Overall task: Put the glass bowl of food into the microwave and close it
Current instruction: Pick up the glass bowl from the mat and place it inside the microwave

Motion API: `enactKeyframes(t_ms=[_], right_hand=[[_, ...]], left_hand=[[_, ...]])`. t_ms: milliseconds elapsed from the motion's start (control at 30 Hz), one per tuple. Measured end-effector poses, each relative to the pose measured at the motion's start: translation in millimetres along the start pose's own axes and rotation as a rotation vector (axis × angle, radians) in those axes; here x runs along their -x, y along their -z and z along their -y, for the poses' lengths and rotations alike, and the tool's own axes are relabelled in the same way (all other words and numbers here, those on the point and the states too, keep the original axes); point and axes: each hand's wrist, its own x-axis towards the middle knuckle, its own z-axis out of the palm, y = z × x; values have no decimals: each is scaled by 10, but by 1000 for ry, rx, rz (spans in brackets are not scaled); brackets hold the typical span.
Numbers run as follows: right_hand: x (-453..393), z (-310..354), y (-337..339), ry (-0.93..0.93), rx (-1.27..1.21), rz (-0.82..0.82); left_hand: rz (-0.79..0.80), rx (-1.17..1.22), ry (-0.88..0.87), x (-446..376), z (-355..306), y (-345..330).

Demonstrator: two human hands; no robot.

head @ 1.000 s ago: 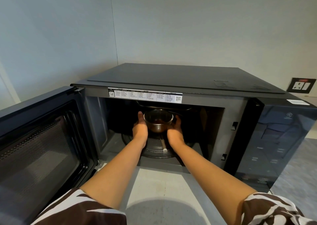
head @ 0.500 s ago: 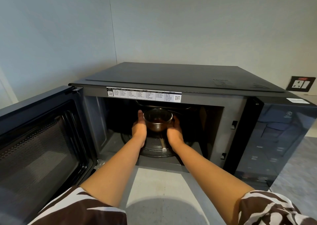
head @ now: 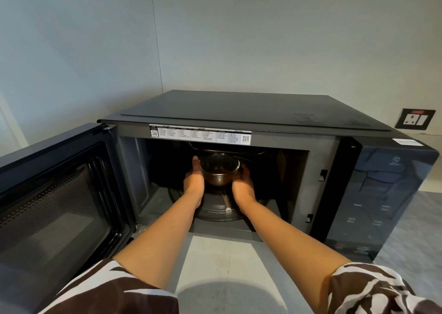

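Observation:
A black microwave (head: 251,112) stands on the counter with its door (head: 55,201) swung wide open to the left. Both my arms reach into its cavity. A small glass bowl (head: 218,170) with dark brown food is held between my left hand (head: 193,182) on its left side and my right hand (head: 244,184) on its right side. The bowl is over the round glass turntable (head: 220,208), toward the back; I cannot tell whether it rests on the turntable or hangs just above it.
The microwave's dark control panel (head: 382,206) is to the right of the cavity. A wall socket (head: 415,119) sits on the right wall. Pale counter (head: 227,261) lies in front of the microwave. Walls meet in a corner behind it.
The bowl and both hands have shifted very slightly deeper into the cavity; otherwise the grip and the open door are the same.

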Motion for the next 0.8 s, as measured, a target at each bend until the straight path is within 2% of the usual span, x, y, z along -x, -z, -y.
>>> enactKeyframes(t_ms=[400, 600, 800], right_hand=[[17, 39, 30, -28, 47, -23], [147, 93, 87, 14, 21, -38], [469, 194, 187, 134, -9, -18]], left_hand=[[-8, 0, -13, 17, -41, 12], [-77, 33, -113, 222, -75, 33], [-163, 6, -239, 600, -116, 59]])
